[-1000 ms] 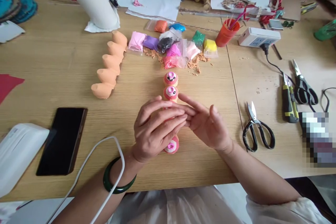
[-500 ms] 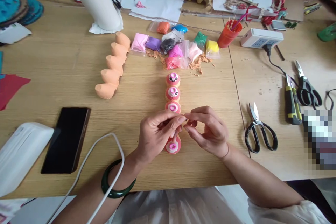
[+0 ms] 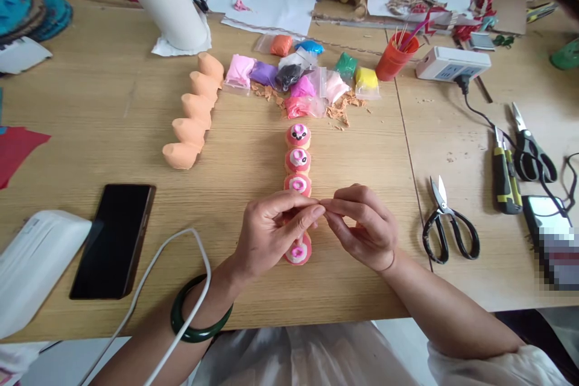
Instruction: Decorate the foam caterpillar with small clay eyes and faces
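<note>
My left hand (image 3: 270, 232) and my right hand (image 3: 364, 226) meet fingertip to fingertip above a row of round pink clay pieces (image 3: 297, 160) on the wooden table (image 3: 113, 102). Both hands are pinched together on something too small to make out between the fingertips. The row runs from a piece with a little face (image 3: 298, 135) at the far end down to a pink-and-white piece (image 3: 298, 249) below my left hand. My hands cover the middle of the row. A dark green bangle (image 3: 199, 321) sits on my left wrist.
Small bags of coloured clay (image 3: 298, 75) lie behind the row. Orange clay cones (image 3: 192, 113) line up to the left. A black phone (image 3: 113, 240), a white cable (image 3: 149, 295) and a white device (image 3: 31, 265) lie at the left; scissors (image 3: 446, 220), a knife (image 3: 502, 172) and a power strip (image 3: 452, 63) at the right.
A second ago both hands were open with fingers stretched over the row. They have since closed into pinches and now hold fingertip to fingertip, the right hand slightly lower than half a second ago.
</note>
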